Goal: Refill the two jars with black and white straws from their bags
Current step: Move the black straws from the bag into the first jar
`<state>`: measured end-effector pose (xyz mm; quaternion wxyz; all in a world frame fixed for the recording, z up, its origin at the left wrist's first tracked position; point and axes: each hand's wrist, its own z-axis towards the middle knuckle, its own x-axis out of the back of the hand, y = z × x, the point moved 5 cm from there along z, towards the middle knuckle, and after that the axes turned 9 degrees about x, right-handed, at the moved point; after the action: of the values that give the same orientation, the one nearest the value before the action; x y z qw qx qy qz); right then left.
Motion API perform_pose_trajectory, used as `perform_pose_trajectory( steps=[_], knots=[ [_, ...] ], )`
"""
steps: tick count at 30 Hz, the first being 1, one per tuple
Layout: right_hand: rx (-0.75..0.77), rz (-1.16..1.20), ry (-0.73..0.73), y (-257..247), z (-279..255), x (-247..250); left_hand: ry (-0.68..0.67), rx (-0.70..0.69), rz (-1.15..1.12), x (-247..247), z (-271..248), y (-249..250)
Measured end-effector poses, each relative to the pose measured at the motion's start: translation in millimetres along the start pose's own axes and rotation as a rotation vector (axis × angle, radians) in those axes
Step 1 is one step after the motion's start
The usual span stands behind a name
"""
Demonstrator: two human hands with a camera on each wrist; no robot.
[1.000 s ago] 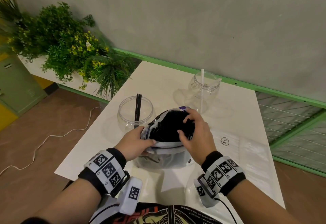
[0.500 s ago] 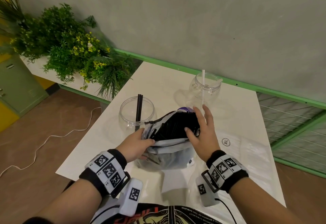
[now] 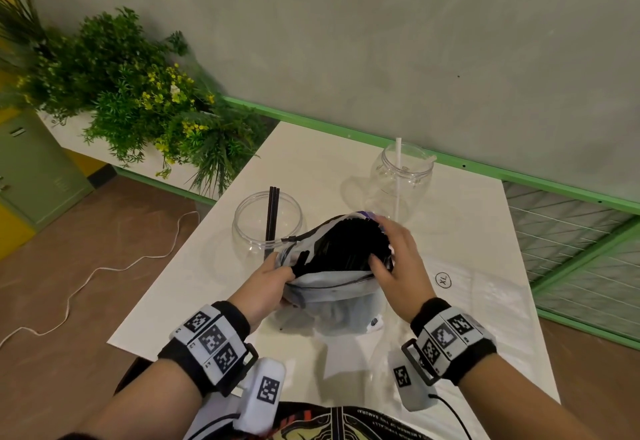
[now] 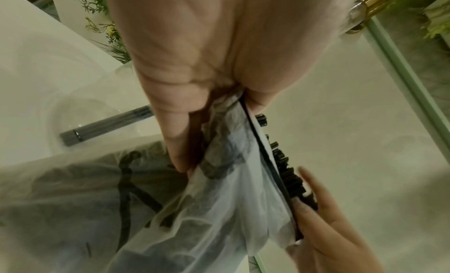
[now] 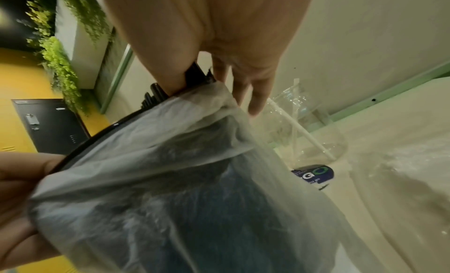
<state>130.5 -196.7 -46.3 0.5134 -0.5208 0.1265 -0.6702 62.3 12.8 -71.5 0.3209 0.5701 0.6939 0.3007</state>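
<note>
A translucent bag full of black straws stands mid-table with its mouth wide. My left hand pinches the bag's left rim. My right hand lies over the right rim, fingers straight along the outside and thumb against the straw ends. Behind the bag on the left stands a clear jar holding two black straws. Farther back on the right, a second clear jar holds one white straw. A flat clear bag with an XL label lies to the right.
The white table ends close on my left and near side. Green plants crowd the back left corner. A green rail runs along the wall, with wire mesh to the right. A white cable trails on the floor.
My right hand has uncurled from the straw tops and its fingers now lie straight over the bag's right rim. The left hand kept its pinch on the rim.
</note>
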Motion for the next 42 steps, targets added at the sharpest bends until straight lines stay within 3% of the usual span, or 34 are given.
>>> perform_pose_trajectory(
  steps=[3,6,9,12,17,20,24,35,39,42],
  knots=[
    [0.239,-0.197,0.169,-35.0,-4.2,10.2,0.001,0.004,0.026,1.6,3.4,-1.4],
    [0.479,-0.268,-0.038,-62.7,-15.8,-12.6,-0.011,0.007,0.058,1.4,3.8,-0.7],
    [0.360,-0.436,-0.242,-47.3,-24.9,-33.8,-0.006,0.012,0.087,0.9,2.7,-0.4],
    [0.261,-0.527,-0.260,-33.9,-27.1,-42.6,-0.017,0.023,0.148,0.3,1.1,-1.0],
    [0.303,-0.504,-0.293,-31.1,-27.6,-57.8,-0.058,-0.012,0.274,-4.9,-0.5,0.0],
    [0.293,-0.378,-0.336,-29.7,-32.6,-56.1,-0.016,-0.073,0.374,0.4,-0.3,1.6],
    [0.136,-0.119,-0.300,-27.6,-27.7,-43.8,0.033,-0.122,0.396,7.0,3.0,1.1],
    [-0.020,-0.422,-0.507,-32.5,-5.8,-67.2,0.081,-0.217,0.469,9.0,-1.5,10.2],
    [-0.048,-0.295,-0.467,-30.7,-2.1,-63.1,0.072,-0.201,0.487,12.2,1.9,10.8],
    [-0.050,-0.013,-0.263,-33.1,2.1,-50.1,0.089,-0.190,0.485,15.1,5.4,8.2]
  ],
)
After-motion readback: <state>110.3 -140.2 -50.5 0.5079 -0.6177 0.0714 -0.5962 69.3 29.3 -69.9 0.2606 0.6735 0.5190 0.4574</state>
